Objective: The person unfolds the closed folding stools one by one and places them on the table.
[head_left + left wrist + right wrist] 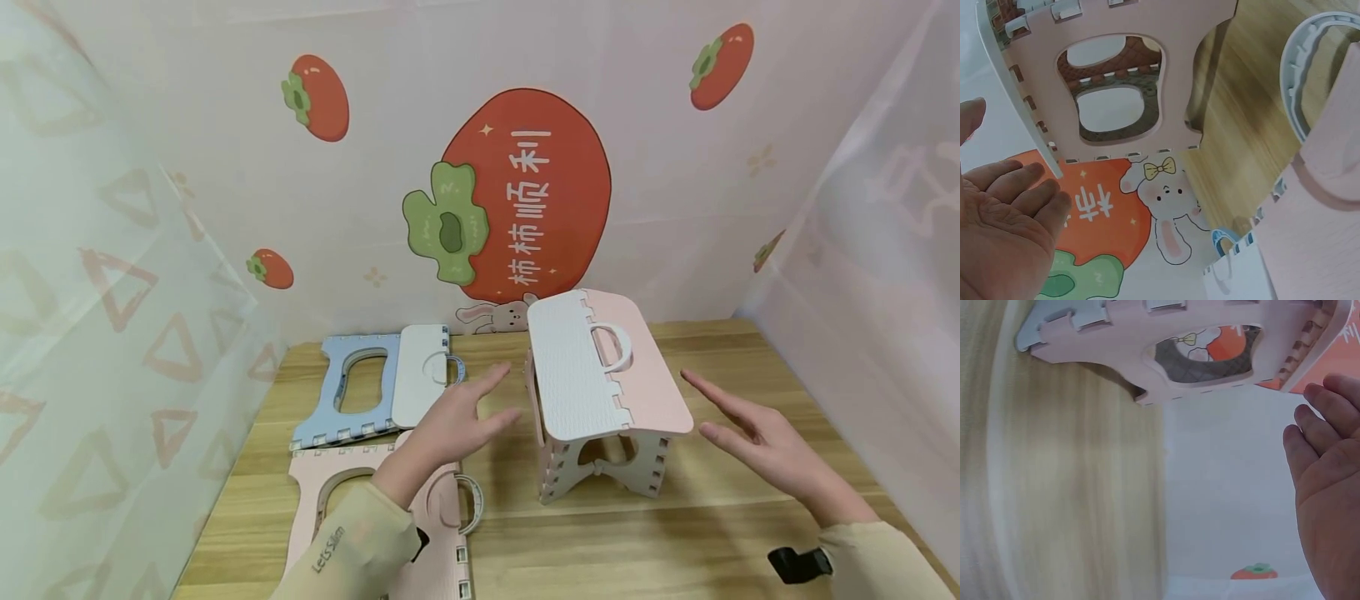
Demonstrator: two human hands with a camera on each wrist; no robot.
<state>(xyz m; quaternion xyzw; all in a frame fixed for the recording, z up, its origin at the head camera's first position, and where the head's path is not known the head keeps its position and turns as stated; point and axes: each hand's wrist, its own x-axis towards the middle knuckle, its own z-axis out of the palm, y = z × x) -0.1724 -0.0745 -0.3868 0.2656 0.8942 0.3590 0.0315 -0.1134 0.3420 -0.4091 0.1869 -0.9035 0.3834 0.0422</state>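
Note:
A pink-and-white folding step stool [663,379] stands unfolded on its legs, right of the middle. Its top is half white and half pink, joined along a toothed hinge, with a white carry handle [622,350] over the seam. To its left my left hand [461,412] hovers with fingers extended, apart from the stool. On the other side my right hand [765,437] is held with straight fingers, its fingertips near the pink edge. Both wrist views show bare palms, the left hand [1010,225] and the right hand [1335,469], beside the stool's cut-out side panels.
At the left of the wooden table [525,550] lie a flat-folded blue-and-white stool [420,392] and, nearer, a flat-folded pink stool [438,567], partly hidden under my left forearm. A cloth backdrop [630,233] with persimmon prints hangs behind and along both sides.

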